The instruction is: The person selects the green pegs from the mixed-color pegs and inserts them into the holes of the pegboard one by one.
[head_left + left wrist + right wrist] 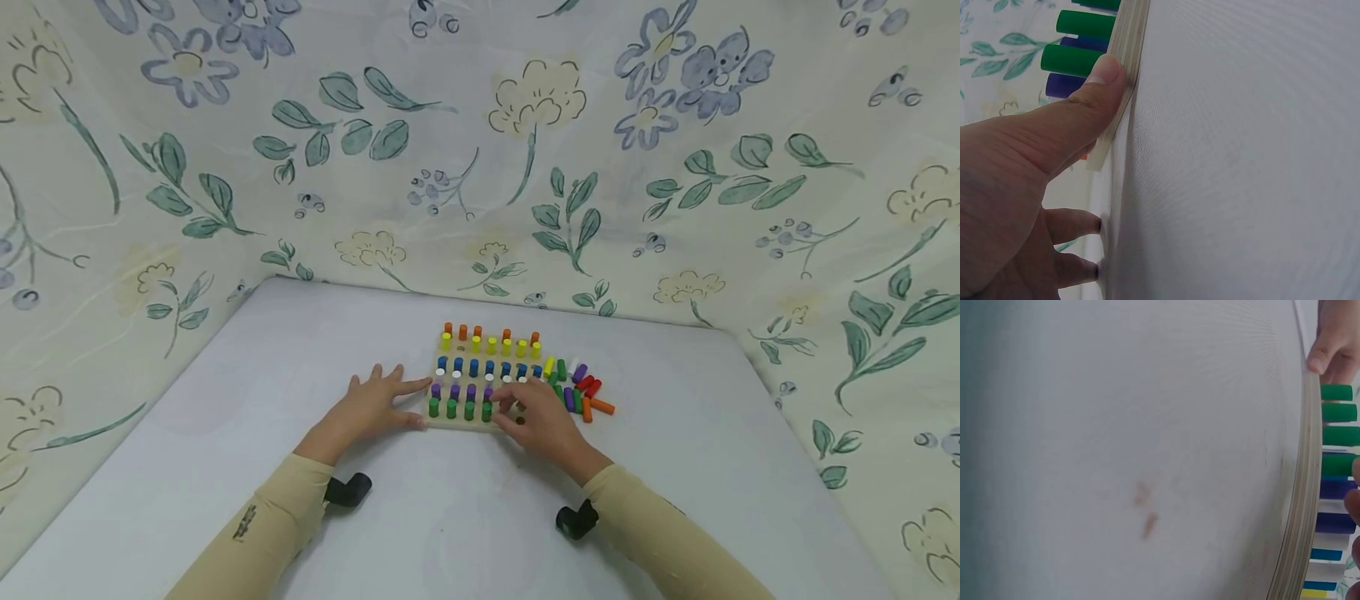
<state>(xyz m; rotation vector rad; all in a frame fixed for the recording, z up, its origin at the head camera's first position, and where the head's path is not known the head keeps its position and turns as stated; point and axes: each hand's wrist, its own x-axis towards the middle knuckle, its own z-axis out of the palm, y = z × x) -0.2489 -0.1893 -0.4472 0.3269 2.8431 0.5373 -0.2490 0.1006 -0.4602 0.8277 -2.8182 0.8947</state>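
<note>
A wooden pegboard (459, 427) lies on the white table, with rows of orange, yellow, blue, white, purple and green pegs standing in it. My left hand (372, 410) is spread at its left side, the thumb (1107, 70) pressing the near left corner and other fingertips resting on the table. My right hand (542, 418) is over the front right part of the board, its fingers curled. Its thumb and index fingertips are at the rightmost green peg (487, 412) of the front row. In the right wrist view, a fingertip overlaps the end of that green peg (1337, 465).
Loose pegs (587, 385) in several colours lie in a pile right of the board. Bare holes (521, 421) show beneath the right hand. A floral cloth (465, 167) hangs behind and beside the table (450, 517). Black wrist cameras (577, 520) sit under both sleeves.
</note>
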